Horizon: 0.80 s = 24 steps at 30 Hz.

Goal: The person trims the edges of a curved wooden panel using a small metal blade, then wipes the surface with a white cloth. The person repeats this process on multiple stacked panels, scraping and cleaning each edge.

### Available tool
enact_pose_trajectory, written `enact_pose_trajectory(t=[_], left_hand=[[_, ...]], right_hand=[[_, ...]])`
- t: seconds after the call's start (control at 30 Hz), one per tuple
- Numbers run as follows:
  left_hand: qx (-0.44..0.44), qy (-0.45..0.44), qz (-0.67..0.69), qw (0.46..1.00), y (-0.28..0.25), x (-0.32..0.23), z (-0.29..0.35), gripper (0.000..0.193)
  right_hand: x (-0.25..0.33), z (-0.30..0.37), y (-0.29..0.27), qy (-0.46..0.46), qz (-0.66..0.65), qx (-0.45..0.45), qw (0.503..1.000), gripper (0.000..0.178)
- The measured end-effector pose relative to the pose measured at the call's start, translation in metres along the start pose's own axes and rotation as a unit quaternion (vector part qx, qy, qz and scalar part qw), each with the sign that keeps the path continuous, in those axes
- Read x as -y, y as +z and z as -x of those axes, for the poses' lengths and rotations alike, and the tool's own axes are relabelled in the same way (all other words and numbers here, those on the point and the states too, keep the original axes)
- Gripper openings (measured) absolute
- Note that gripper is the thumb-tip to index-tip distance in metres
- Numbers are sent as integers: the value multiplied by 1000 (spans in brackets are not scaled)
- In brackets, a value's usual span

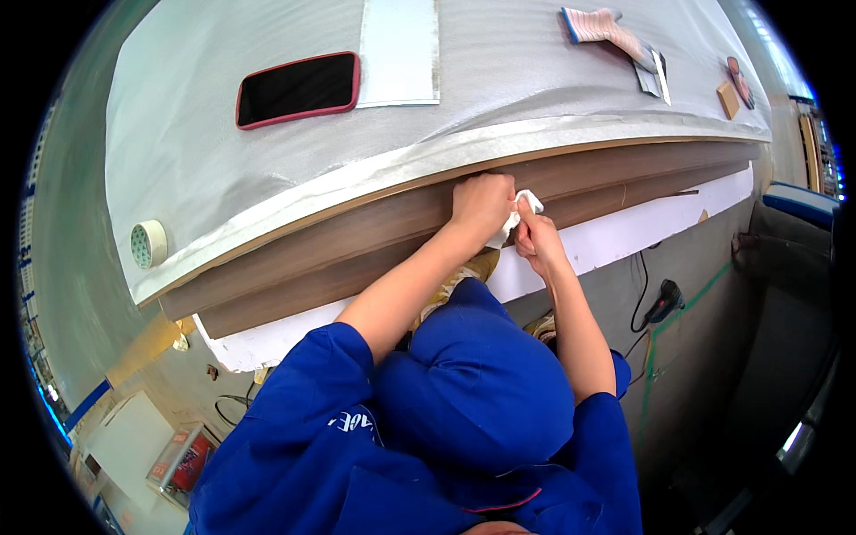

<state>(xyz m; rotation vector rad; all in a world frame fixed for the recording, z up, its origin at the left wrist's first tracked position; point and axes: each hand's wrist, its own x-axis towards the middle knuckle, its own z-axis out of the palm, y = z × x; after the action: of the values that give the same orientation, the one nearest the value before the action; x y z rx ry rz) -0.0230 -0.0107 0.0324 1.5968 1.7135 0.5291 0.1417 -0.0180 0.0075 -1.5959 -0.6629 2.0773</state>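
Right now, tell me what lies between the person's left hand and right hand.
In the head view, a crumpled white wipe, cloth or paper, bunches between the left hand and the right hand.

Left hand (pixel 483 203), right hand (pixel 538 237) gripping white wad (pixel 505 233) at brown panel (pixel 357 242); phone (pixel 299 90) beyond

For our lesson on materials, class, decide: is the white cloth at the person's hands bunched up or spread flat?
Bunched up: the white cloth shows creased folds between the left hand and right hand.
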Motion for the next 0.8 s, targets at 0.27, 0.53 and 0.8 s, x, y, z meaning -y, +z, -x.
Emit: enact_pose_trajectory(t=[0.27, 0.53, 0.8], left_hand=[[3, -79, -28, 996, -40, 37, 49, 20], [-35, -112, -66, 991, -88, 97, 112, 24], [-34, -178, -55, 982, -125, 131, 143, 24]], right_hand=[[-22, 2, 52, 70, 43, 66, 994, 57], [-61, -12, 125, 60, 279, 187, 940, 63], [-94, -6, 183, 115, 173, 216, 954, 59]])
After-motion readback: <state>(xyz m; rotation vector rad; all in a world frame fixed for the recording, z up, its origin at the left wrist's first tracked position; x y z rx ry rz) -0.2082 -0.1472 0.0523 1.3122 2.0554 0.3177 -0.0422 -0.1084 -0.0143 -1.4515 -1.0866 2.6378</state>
